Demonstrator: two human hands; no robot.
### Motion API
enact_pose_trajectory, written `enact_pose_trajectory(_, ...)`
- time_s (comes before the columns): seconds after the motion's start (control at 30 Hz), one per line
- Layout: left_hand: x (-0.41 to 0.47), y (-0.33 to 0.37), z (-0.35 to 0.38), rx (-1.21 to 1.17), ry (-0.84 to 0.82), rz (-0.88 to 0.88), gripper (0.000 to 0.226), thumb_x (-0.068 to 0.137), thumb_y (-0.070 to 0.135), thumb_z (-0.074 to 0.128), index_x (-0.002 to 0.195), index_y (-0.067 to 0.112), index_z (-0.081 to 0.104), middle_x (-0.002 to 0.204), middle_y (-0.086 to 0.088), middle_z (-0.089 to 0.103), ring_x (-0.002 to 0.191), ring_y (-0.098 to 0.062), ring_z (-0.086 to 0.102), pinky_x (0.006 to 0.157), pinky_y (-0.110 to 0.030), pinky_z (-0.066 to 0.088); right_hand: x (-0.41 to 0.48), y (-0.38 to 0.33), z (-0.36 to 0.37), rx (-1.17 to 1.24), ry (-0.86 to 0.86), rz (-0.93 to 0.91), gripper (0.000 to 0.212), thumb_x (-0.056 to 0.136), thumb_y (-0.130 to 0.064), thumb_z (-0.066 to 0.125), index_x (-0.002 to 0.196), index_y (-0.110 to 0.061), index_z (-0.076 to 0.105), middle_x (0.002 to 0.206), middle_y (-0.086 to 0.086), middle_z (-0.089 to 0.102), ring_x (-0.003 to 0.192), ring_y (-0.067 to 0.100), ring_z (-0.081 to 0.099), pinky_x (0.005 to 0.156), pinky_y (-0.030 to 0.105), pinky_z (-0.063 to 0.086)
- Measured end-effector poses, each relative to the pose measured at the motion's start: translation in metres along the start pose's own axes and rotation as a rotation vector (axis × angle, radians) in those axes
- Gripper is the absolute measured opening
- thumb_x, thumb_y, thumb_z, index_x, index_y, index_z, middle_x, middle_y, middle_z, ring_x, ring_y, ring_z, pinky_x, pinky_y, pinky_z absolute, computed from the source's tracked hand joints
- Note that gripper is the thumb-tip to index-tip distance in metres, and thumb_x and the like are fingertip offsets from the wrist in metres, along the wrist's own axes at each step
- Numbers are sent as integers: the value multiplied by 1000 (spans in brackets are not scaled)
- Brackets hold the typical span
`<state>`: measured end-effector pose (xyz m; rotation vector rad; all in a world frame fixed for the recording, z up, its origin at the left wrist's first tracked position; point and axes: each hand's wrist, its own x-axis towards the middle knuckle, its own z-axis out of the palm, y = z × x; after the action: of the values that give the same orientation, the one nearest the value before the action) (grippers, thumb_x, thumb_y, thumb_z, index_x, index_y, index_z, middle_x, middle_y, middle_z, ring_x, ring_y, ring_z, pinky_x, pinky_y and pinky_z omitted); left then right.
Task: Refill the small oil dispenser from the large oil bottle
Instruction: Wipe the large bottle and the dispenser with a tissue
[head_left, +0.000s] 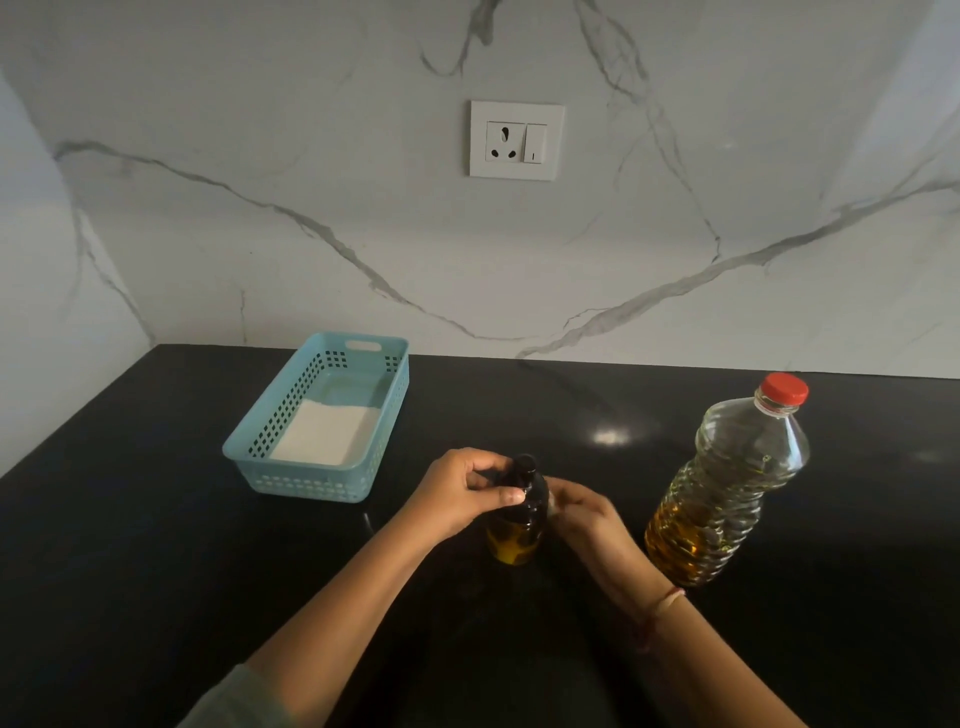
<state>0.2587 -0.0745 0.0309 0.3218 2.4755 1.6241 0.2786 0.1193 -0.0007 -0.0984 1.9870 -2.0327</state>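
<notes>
both hands (457, 493) curled round upright dispenser (519, 512), thumbs near cap.

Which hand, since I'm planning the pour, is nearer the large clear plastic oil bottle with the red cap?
Right. The right hand grips the small dark dispenser, just short of the large clear oil bottle; the left hand pinches the dispenser's cap, farther off.

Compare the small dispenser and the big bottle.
The small oil dispenser is dark and short; the large oil bottle is clear and taller. Black dispenser top, red bottle cap. The left hand and right hand hold the dispenser; the bottle stands untouched. Both contain yellow oil.
</notes>
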Motion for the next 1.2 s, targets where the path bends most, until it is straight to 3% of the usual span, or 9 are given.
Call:
enact_pose_trajectory(0.07,1,-3,1,-13,34,-16,35,76,19,80,107,29,66,113,9,62,90,-4,66,78,-19,55,3,-13,-1,28,-27,-46,42,89,-36,47,116,-9,65,114,8,68,110,20,63,88,27,49)
enact_pose_trajectory(0.13,2,-5,1,-4,46,-40,46,75,23,82,117,28,63,124,7,55,92,-10,67,82,-26,57,8,-21,3,11,-55,-28,55,97,-49,32,116,-9,65,114,5,69,110,16,63,87,22,49)
enact_pose_trajectory(0.2,1,-4,1,10,52,-48,50,75,24,82,119,30,60,126,6,51,91,-11,67,84,-29,57,14,-23,9,5,-93,13,65,96,-52,19,113,-11,66,112,1,70,110,14,63,84,20,49)
enact_pose_trajectory(0.4,2,2,-2,135,83,-88,57,73,33,82,123,35,55,130,9,42,111,-11,51,89,-27,47,21,-2,11,-5,-96,123,65,91,-60,15,106,-24,67,109,-7,71,107,6,63,90,24,43)
enact_pose_trajectory(0.5,2,1,-2,153,85,-100,60,72,35,82,125,35,53,136,7,39,123,-14,43,100,-34,42,21,1,1,6,-84,78,80,91,-61,7,110,-12,68,109,3,71,106,13,64,94,29,45)
enact_pose_trajectory(0.63,3,-4,-1,185,121,-104,67,69,40,83,128,36,52,138,6,40,132,-18,38,108,-45,37,29,-18,2,80,-137,-5,97,81,-75,12,115,1,63,115,19,65,111,28,61,99,38,47)
enact_pose_trajectory(0.77,3,-4,-1,209,138,-118,73,68,42,83,132,36,48,142,6,38,133,-18,36,108,-48,37,37,-23,8,1,-176,35,96,87,-68,3,113,4,63,112,21,66,108,29,62,89,31,50)
enact_pose_trajectory(0.93,2,-3,-1,233,134,-114,70,70,44,82,131,37,49,143,8,39,134,-17,37,108,-46,38,34,-2,5,1,-157,188,73,91,-61,9,106,-18,65,108,-2,69,103,11,64,86,23,45)
enact_pose_trajectory(1.2,1,-2,0,224,129,-124,70,70,45,81,131,37,49,142,7,39,134,-19,36,109,-51,35,39,-9,-7,98,-182,62,99,85,-68,3,118,5,60,118,22,64,114,33,58,97,38,45)
